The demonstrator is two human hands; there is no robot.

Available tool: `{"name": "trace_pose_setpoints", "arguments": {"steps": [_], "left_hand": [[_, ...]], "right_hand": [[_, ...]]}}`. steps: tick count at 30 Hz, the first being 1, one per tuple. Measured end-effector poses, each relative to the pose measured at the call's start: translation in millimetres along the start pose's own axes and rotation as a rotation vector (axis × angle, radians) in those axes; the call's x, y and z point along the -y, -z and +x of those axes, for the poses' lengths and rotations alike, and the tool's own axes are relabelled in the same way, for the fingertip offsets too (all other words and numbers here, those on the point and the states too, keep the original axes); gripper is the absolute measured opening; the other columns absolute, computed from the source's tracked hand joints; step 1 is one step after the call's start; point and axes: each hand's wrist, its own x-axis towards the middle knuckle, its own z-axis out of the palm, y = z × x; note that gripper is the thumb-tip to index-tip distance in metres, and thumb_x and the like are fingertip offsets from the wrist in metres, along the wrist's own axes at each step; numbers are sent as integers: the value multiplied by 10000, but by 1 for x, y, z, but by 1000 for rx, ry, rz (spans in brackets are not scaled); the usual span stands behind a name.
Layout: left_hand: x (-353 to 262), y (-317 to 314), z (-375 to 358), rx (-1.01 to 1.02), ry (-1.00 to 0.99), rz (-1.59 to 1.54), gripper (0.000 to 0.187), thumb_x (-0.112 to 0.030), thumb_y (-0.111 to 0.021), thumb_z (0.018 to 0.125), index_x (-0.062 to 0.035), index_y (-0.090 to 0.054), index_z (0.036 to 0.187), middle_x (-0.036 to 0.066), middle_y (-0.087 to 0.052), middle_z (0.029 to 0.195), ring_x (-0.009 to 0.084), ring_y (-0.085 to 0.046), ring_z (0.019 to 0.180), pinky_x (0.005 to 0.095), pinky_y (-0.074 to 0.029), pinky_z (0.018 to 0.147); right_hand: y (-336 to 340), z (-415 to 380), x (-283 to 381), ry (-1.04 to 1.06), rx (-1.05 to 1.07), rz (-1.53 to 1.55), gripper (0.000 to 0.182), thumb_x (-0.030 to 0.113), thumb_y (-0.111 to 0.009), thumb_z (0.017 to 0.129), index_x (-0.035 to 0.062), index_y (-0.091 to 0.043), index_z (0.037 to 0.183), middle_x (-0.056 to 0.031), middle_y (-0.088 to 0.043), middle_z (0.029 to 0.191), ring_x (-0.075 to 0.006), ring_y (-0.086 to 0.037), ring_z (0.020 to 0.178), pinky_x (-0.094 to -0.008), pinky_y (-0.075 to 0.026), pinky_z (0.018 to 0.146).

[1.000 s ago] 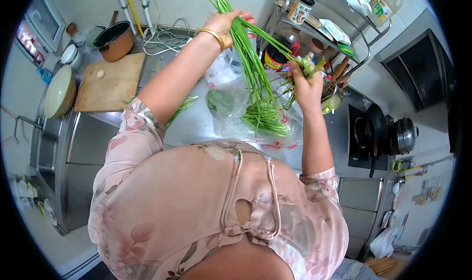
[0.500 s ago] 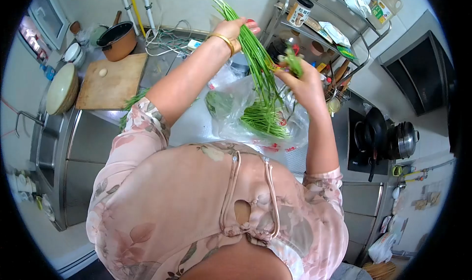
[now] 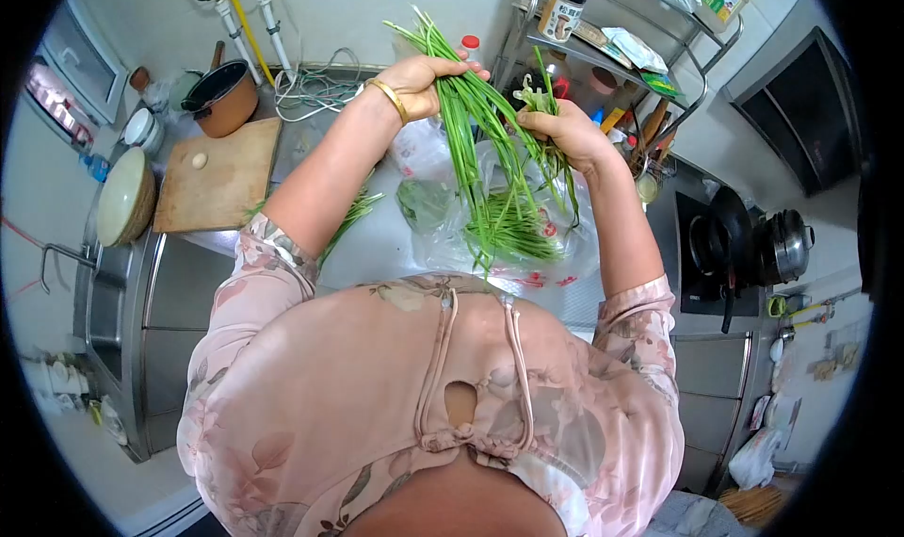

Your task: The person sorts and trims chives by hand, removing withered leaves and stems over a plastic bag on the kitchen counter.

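My left hand (image 3: 424, 80), with a gold bangle at the wrist, is closed around a bunch of long green chives (image 3: 461, 132). The bunch hangs down over the counter and its pale ends stick up past my fingers. Beside it, my right hand (image 3: 565, 134) pinches a smaller tuft of chive leaves (image 3: 539, 99), some of them limp and trailing. Below both hands an open clear plastic bag (image 3: 438, 245) lies on the counter, with more chives (image 3: 513, 228) in it. Other loose chives (image 3: 353, 219) rest by my left forearm, partly hidden.
A cutting board (image 3: 217, 184) with a small pale round item stands left, near an orange pot (image 3: 226, 104) and a large bowl (image 3: 124, 184). A metal rack (image 3: 603, 52) with jars is behind my right hand. The stove with a black wok (image 3: 727, 221) is at right.
My left hand has moved down and left, and the bunch has spread and hangs lower. My right hand has moved slightly down beside the bunch, still gripping leaves.
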Motion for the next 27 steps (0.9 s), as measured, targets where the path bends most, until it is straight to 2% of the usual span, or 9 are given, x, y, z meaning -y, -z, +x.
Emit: {"name": "trace_pose_setpoints", "arguments": {"steps": [4,7,11,12,13,15,16,19,27], "left_hand": [[4,0,4,-30,-41,59,151,-22,-479,849,23,-428,983,200,-552,990,316,-530,1019,453,-464,858],[6,0,9,-66,-82,96,96,-35,-470,857,28,-452,926,205,-550,1011,314,-547,993,443,-485,829],[11,-15,6,-163,-113,171,86,-35,-463,859,43,-466,895,204,-563,997,304,-565,960,422,-502,803],[12,-13,9,-158,-122,169,87,-32,-464,856,46,-467,894,204,-565,992,300,-570,951,418,-505,796],[13,-12,12,-152,-131,168,88,-29,-466,854,50,-467,893,204,-568,988,297,-574,941,414,-509,790],[15,-13,14,-151,-122,194,112,-36,-464,856,60,-475,913,201,-571,983,291,-577,935,411,-509,789],[16,-13,14,-150,-117,208,125,-40,-462,857,65,-478,924,200,-572,980,288,-578,931,410,-509,789],[16,-14,14,-174,-88,292,174,-62,-459,863,75,-486,967,195,-572,976,285,-580,924,415,-508,790],[16,-5,17,-256,-161,322,186,-54,-418,874,85,-471,985,214,-543,1048,290,-575,934,431,-526,733]], "right_hand": [[0,-6,2,54,-100,-191,154,153,-593,768,16,-611,835,1,-563,704,-92,-479,632,-250,-388,579],[1,-12,7,225,-228,-269,158,137,-576,780,6,-611,862,-18,-604,774,-102,-516,689,-266,-416,641],[-14,-28,30,396,-379,-433,156,125,-572,777,12,-607,879,-81,-617,729,-133,-554,649,-293,-439,619],[-17,-22,25,481,-356,-509,164,128,-593,755,30,-604,886,-133,-603,713,-175,-567,622,-301,-442,599],[-23,-26,29,374,-294,-576,187,121,-609,762,9,-602,912,-66,-623,766,-103,-549,695,-268,-434,635],[-33,-21,29,398,-250,-796,221,143,-642,718,10,-593,888,-120,-616,752,-194,-579,652,-300,-440,619],[-38,-19,30,429,-256,-910,260,228,-660,670,12,-578,789,-171,-593,767,-349,-568,740,-423,-441,643],[-47,-8,16,509,-298,-1172,235,204,-667,640,19,-555,732,-149,-580,735,-320,-580,717,-408,-462,636],[-49,-9,10,667,-348,-1288,193,150,-663,618,25,-550,712,-132,-565,723,-300,-583,691,-384,-471,595]]}}
